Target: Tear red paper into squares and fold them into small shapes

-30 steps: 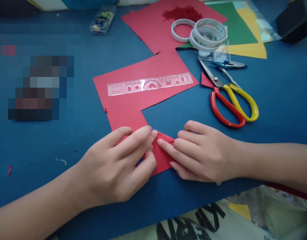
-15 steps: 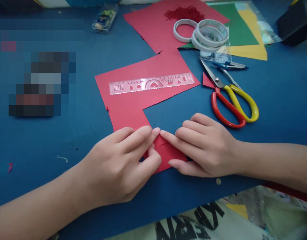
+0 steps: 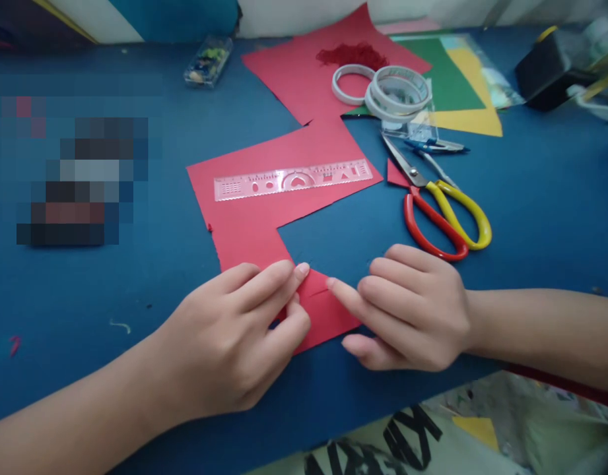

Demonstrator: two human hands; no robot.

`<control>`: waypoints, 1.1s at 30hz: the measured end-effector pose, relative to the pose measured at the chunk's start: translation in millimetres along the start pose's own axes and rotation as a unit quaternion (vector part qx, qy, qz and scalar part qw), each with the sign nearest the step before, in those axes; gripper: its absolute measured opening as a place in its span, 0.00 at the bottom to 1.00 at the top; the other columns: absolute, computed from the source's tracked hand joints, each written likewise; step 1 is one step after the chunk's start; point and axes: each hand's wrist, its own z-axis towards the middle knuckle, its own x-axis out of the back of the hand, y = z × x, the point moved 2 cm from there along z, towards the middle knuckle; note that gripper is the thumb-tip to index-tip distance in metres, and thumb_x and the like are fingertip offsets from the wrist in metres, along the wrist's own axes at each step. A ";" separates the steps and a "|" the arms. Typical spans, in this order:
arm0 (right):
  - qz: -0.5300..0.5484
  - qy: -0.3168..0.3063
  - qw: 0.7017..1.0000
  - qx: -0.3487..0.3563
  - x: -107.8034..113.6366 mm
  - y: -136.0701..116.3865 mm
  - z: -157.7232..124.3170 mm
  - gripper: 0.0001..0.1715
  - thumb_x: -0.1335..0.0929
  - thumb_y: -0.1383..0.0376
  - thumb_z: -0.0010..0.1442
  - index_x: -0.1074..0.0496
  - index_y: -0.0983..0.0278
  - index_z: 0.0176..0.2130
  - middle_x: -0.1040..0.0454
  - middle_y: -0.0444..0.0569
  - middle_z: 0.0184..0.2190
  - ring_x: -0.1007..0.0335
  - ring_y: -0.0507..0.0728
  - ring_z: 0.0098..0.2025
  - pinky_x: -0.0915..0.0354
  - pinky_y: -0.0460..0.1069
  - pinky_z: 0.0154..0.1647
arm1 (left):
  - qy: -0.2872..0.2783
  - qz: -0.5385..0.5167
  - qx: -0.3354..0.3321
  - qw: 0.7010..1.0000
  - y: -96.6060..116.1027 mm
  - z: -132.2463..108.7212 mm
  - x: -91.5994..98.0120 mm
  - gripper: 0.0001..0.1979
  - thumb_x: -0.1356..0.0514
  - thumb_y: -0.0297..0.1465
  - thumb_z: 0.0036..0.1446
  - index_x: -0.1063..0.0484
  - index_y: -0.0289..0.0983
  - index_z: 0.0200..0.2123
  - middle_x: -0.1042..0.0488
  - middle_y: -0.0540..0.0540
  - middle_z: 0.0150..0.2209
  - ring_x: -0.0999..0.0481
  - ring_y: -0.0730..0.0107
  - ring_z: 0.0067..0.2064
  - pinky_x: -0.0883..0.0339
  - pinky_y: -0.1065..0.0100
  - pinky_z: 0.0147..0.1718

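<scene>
A small folded piece of red paper (image 3: 323, 310) lies near the front edge of the blue table (image 3: 160, 277). My left hand (image 3: 239, 336) presses on its left part with fingers and thumb. My right hand (image 3: 407, 310) rests at its right side, the index fingertip pressing on the fold. The piece lies beside a larger cut red sheet (image 3: 264, 211), on which a clear plastic ruler (image 3: 294, 179) lies.
Scissors (image 3: 442, 211) with red and yellow handles lie to the right, a small red scrap (image 3: 395, 175) beside the blades. Behind them are tape rolls (image 3: 387, 89), another red sheet (image 3: 304, 72), green and yellow paper (image 3: 457, 86), a small clear box (image 3: 208, 53) and a black object (image 3: 551, 76).
My right index finger has slid to the right along the fold, away from my left fingertips. The view has tilted slightly; the left hand keeps pressing.
</scene>
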 end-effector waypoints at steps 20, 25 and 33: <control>0.138 -0.068 0.988 0.013 -9.3 4.5 9.6 0.20 0.38 0.61 0.65 0.25 0.74 0.36 0.30 0.48 0.26 0.40 0.53 0.28 0.40 0.49 0.27 | -0.009 -0.144 0.121 0.982 -27.6 -7.5 3.9 0.18 0.51 0.23 0.58 0.30 0.32 0.49 0.32 0.38 0.56 0.35 0.53 0.56 0.37 0.51 0.51; 0.137 -0.069 0.988 0.016 -9.6 4.3 9.0 0.18 0.38 0.63 0.64 0.25 0.73 0.34 0.30 0.49 0.26 0.39 0.54 0.28 0.39 0.49 0.28 | -0.029 -0.091 0.092 0.991 -24.8 -7.9 1.4 0.20 0.51 0.24 0.59 0.33 0.33 0.53 0.31 0.39 0.56 0.35 0.52 0.56 0.36 0.51 0.49; 0.127 -0.076 0.989 0.020 -9.4 3.9 7.9 0.18 0.40 0.63 0.65 0.26 0.71 0.34 0.31 0.48 0.27 0.39 0.53 0.29 0.37 0.49 0.28 | -0.042 -0.093 0.102 0.990 -12.9 -6.0 8.7 0.17 0.52 0.22 0.59 0.30 0.32 0.48 0.31 0.37 0.51 0.33 0.54 0.53 0.32 0.53 0.47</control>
